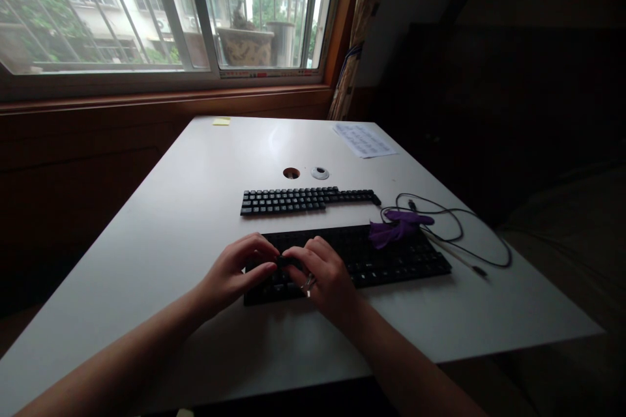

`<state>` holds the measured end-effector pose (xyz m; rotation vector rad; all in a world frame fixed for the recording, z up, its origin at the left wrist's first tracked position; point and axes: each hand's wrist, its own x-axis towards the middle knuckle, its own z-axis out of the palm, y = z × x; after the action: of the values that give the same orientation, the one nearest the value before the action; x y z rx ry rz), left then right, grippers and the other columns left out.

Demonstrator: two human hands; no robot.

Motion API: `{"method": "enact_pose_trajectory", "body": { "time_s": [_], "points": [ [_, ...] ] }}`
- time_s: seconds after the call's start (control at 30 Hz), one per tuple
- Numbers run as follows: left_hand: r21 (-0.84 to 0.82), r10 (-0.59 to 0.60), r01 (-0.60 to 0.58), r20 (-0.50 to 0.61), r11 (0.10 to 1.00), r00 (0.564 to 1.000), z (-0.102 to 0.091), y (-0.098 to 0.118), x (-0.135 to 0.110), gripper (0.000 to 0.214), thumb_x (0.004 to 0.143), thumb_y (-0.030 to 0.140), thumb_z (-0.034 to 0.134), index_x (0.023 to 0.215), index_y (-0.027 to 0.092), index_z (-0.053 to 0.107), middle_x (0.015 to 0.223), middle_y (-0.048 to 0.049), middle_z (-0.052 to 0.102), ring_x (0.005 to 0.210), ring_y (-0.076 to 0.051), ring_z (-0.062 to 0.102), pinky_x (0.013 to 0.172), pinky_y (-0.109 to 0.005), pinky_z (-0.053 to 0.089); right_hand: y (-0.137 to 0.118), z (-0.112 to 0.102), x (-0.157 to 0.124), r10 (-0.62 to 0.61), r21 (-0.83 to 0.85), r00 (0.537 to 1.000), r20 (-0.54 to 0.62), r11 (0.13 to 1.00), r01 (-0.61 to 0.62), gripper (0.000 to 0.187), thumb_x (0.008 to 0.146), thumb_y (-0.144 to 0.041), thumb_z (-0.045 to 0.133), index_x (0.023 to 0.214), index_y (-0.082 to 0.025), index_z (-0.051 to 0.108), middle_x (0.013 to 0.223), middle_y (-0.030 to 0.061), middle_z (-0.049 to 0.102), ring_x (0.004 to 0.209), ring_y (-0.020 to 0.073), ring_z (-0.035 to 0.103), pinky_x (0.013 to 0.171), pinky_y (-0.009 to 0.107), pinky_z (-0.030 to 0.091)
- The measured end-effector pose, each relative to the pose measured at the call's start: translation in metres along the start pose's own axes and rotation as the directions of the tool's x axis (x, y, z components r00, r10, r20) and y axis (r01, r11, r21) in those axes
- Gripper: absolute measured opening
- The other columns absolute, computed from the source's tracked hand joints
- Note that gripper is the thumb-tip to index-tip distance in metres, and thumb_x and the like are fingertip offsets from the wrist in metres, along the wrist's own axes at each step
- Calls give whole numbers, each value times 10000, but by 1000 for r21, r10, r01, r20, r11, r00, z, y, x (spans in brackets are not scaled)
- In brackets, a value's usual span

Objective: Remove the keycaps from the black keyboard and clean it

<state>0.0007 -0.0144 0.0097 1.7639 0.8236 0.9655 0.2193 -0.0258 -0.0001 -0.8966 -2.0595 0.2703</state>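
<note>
Both hands rest over the left end of a black keyboard (391, 257) that lies near the front of a white table (186, 208). My left hand (235, 273) has its fingers curled, with thumb and fingertips pinching at the keys. My right hand (323, 277) is curled too, fingertips meeting the left hand's over the same spot; a small metal piece shows under its palm. What the fingers grip is too small to name. Behind the keyboard lie rows of loose black keycaps (303, 200).
A purple cloth-like thing (396, 228) lies on the keyboard's right end beside a looped black cable (460, 234). Farther back are a cable hole (291, 173), a round cap (320, 173), a sheet of paper (364, 141) and a yellow sticky note (221, 121). A window fills the back wall.
</note>
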Motion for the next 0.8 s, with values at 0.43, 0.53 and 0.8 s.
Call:
{"method": "enact_pose_trajectory", "body": {
  "time_s": [0.43, 0.53, 0.8],
  "points": [
    [151, -144, 146, -25, 978, 989, 4, -4, 5, 237, 915, 361, 615, 843, 139, 655, 748, -24, 635, 688, -136, 556, 602, -227, 452, 0, 5, -3, -25, -192, 993, 117, 980, 47, 164, 956, -247, 543, 1034, -163, 661, 816, 65, 609, 793, 215, 514, 734, 361, 451],
    [157, -162, 165, -34, 974, 986, 5, -3, 5, 257, 919, 379, 604, 841, 140, 657, 747, -24, 643, 692, -138, 565, 614, -230, 456, 0, 5, -3, -21, -201, 994, 103, 979, 41, 158, 953, -248, 553, 1027, -162, 664, 817, 62, 611, 798, 213, 518, 738, 356, 451],
    [211, -142, 150, -54, 966, 988, 8, -6, 4, 193, 839, 323, 689, 815, 138, 638, 737, -20, 644, 660, -131, 558, 591, -228, 450, 0, 7, -6, -33, -255, 995, 98, 965, 58, 165, 950, -235, 559, 1051, -162, 667, 821, 59, 624, 795, 208, 529, 757, 365, 447]
  ]
}}
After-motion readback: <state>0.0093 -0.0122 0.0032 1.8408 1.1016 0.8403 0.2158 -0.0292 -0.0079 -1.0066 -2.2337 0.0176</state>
